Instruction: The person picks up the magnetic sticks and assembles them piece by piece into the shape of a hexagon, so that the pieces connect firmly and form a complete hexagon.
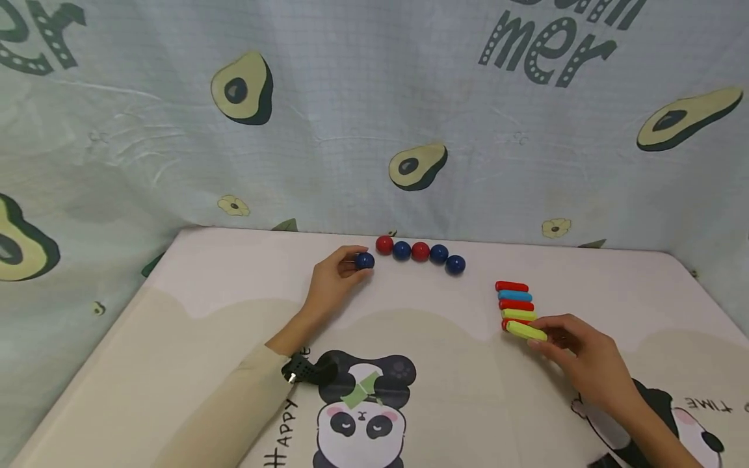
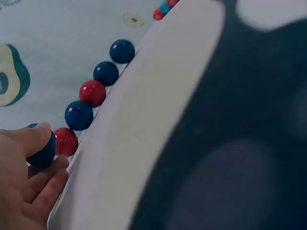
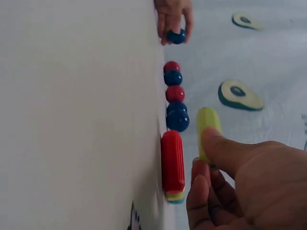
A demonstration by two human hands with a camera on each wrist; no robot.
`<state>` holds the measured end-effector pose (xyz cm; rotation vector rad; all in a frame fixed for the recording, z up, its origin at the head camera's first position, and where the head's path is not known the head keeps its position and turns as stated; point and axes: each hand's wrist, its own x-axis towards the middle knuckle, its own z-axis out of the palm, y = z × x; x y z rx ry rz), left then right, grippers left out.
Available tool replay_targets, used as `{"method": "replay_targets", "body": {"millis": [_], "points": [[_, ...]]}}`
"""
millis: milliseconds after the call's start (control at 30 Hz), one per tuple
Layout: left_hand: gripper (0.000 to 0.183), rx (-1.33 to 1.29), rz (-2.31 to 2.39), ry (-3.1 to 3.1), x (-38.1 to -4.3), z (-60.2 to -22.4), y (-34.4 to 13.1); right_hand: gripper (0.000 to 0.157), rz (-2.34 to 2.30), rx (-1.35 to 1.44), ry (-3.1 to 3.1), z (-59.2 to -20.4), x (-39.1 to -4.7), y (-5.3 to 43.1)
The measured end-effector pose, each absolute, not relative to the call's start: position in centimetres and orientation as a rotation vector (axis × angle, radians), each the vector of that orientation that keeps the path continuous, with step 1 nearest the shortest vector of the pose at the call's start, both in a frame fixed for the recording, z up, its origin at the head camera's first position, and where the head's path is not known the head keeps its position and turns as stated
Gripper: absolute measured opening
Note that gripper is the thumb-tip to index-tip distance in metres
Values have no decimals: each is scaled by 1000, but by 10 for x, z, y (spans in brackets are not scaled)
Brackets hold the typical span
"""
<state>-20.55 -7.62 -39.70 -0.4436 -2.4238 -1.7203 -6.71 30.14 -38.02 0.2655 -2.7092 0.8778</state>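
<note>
The blue ball (image 1: pixel 365 260) is pinched in the grip of the left hand (image 1: pixel 333 281), its left side covered, just beside a row of five balls (image 1: pixel 420 251) on the counter (image 1: pixel 234 273). Farther right, the nearest red stick (image 1: pixel 506 324) is partly hidden by a yellow stick (image 1: pixel 526 331), clamped in the grip of the right hand (image 1: pixel 588 357), whose forearm (image 1: pixel 658 429) is cut off.

Prob. a home rm, not certain: avocado-print sheet (image 1: pixel 328 97) behind panda-print tbl (image 1: pixel 199 325).

The light is soft (wrist views dimmer).
</note>
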Motion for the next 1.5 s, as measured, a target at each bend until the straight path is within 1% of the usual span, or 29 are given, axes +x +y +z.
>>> {"method": "replay_targets", "body": {"millis": [67,200,300,500,733,900,1067,1500], "points": [[38,-441,-1785,-2411,-194,-387,-77,34,942,310,-2680,-377,-68,296],[39,-456,-1824,-2426,-181,-383,-78,37,1057,385,-2635,-373,-71,281],[40,-481,-1848,-2421,-179,-394,-79,37,1116,450,-2615,-370,-75,269],[41,-550,-1969,-2339,-157,-388,-70,36,1181,580,-2589,-363,-86,247],[42,-640,-2143,-2306,-125,-386,-59,33,1210,564,-2685,-360,-96,224],[42,-707,-2241,-2331,-110,-388,-50,33,1242,577,-2717,-361,-99,213],[41,-706,-2279,-2366,-104,-390,-45,34,1234,616,-2732,-360,-100,205],[41,-681,-2291,-2376,-103,-393,-45,33,1290,644,-2734,-362,-99,195]]}}
